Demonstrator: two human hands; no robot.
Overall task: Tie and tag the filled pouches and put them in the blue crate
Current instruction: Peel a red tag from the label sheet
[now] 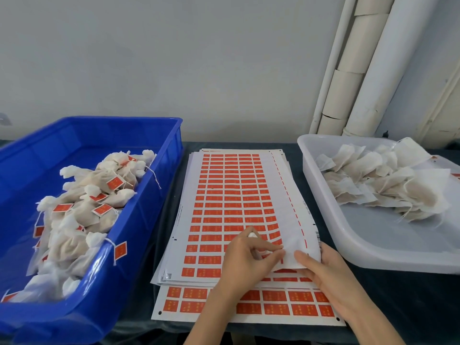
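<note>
Left hand (249,260) and right hand (331,277) are both pinching a pouch (301,247) over the tag sheets (224,195); gathering its neck tightly should help.

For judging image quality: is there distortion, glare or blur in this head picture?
Head view: wide-angle lens bends the white wall pipes and the blue plastic crate rim; glare streaks the crate's near corner; light is soft and even; print on the orange label sheets is too blurred to read.
</note>
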